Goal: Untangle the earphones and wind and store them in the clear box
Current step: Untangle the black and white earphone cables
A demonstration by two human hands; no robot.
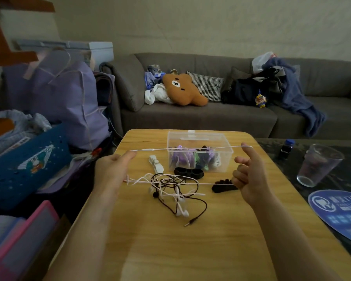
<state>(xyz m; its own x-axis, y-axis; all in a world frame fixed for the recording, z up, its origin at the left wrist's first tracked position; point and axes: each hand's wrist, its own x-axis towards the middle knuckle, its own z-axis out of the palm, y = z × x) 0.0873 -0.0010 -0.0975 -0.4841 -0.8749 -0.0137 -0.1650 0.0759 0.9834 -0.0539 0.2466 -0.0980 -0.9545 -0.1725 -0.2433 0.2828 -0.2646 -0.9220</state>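
A pale pink earphone cord [190, 148] is stretched tight between my two hands above the wooden table [190, 250]. My left hand [111, 169] pinches one end at the left; my right hand [249, 175] holds the other end over its raised finger, with the cord looping back low toward the left. Below the cord lies a tangle of white and dark brown earphones [176, 191], its jack plug [187, 223] toward me. The clear box [199, 138] stands behind, lid off, with purple, green and black wound cords inside.
A white clip [156, 164] and black winders [188, 172] [223, 185] lie near the box. A drinking glass [318, 165] and a small bottle [286, 149] stand on the dark table to the right. A blue basket [28, 163] and bags crowd the left; a sofa is behind.
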